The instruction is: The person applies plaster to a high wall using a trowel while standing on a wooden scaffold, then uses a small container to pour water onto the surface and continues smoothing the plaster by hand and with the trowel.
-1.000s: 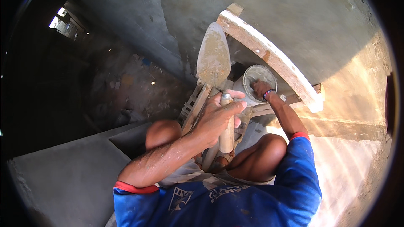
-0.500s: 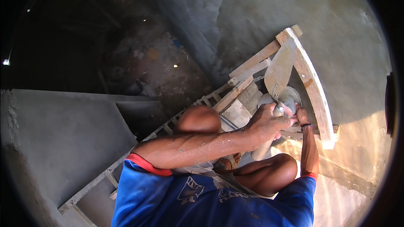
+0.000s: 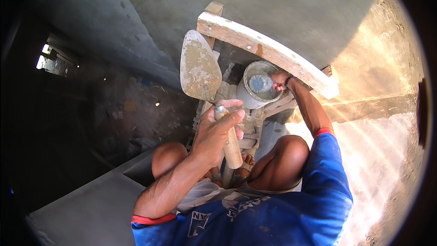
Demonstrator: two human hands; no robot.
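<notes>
My left hand grips the wooden handle of a trowel, whose blade, crusted with grey mix, points upward left of a pale bucket. Inside the bucket's rim is greyish water, and there my right hand holds a clear plastic container, apparently a bottle, with its bluish round bottom facing up. A pale curved wooden piece stretches just beyond the bucket and my right hand.
Wooden scaffold boards lie beneath the bucket, between my bent knees. A grey plastered wall rises beyond. At left are a dark, debris-strewn floor far below, a small bright opening and a concrete ledge lower down.
My head view swung aside and back. The trowel blade, over the bucket half a second ago, is now left of it. The bottle in my right hand now shows bottom-up in the bucket.
</notes>
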